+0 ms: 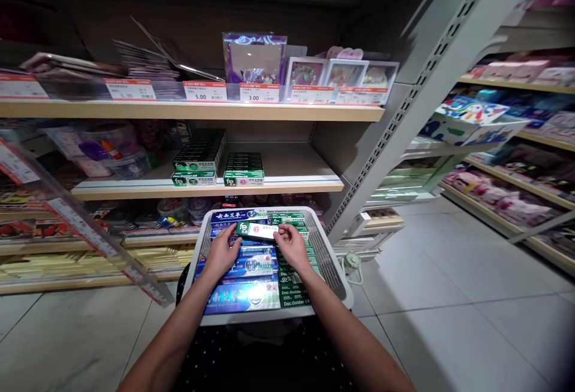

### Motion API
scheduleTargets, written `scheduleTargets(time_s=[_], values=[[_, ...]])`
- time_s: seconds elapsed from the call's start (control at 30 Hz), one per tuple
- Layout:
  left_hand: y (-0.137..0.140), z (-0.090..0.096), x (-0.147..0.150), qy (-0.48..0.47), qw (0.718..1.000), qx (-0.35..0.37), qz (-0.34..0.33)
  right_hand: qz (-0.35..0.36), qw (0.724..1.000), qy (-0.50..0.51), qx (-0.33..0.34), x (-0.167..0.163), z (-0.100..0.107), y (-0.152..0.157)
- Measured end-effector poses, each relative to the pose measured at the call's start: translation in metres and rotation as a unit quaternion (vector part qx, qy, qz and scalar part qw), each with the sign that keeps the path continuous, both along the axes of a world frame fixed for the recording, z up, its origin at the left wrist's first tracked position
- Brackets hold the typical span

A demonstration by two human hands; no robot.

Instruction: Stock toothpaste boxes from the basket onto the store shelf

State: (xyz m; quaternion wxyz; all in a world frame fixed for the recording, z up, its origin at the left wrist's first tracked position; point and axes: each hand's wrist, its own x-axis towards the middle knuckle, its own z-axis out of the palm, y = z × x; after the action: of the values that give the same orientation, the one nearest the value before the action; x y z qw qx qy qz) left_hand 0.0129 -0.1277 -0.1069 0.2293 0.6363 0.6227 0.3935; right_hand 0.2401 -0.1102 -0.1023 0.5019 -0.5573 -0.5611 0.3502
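Between my two hands is a small green-and-white toothpaste box (257, 230), held by its ends above a tray. My left hand (223, 251) grips the left end, fingers bent around it. The right end is pinched by my right hand (291, 245). Beneath them lies a white plastic tray (333, 272) with slatted sides. Blue toothpaste boxes (245, 296) fill its left part, and dark green boxes (294, 296) are stacked along its right part. My forearms cover some of these boxes.
Ahead, a shelf (291, 170) carries two stacks of green boxes (197, 161) and clear plastic tubs (112, 146). The upper shelf edge (193, 111) bears price tags. A slotted metal post (404, 99) rises at right. A divider with price labels (85, 230) slants down at left.
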Motion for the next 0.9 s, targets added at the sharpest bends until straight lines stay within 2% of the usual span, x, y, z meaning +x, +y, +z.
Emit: scheduleTargets(time_s=[0.1, 0.33, 0.57, 0.9], values=[[-0.003, 0.005, 0.001, 0.018, 1.0, -0.009, -0.003, 0.009, 1.0, 0.0, -0.015, 0.001, -0.004, 0.001], [-0.004, 0.01, -0.001, -0.065, 0.997, -0.028, 0.015, 0.03, 0.998, 0.053, -0.028, 0.004, -0.009, 0.002], [-0.001, 0.004, -0.004, -0.098, 0.995, -0.034, 0.005, 0.047, 0.995, 0.078, -0.045, 0.005, -0.014, 0.004], [0.004, -0.007, -0.007, -0.126, 0.991, -0.051, -0.003, 0.058, 0.995, 0.063, -0.057, 0.004, -0.01, 0.003]])
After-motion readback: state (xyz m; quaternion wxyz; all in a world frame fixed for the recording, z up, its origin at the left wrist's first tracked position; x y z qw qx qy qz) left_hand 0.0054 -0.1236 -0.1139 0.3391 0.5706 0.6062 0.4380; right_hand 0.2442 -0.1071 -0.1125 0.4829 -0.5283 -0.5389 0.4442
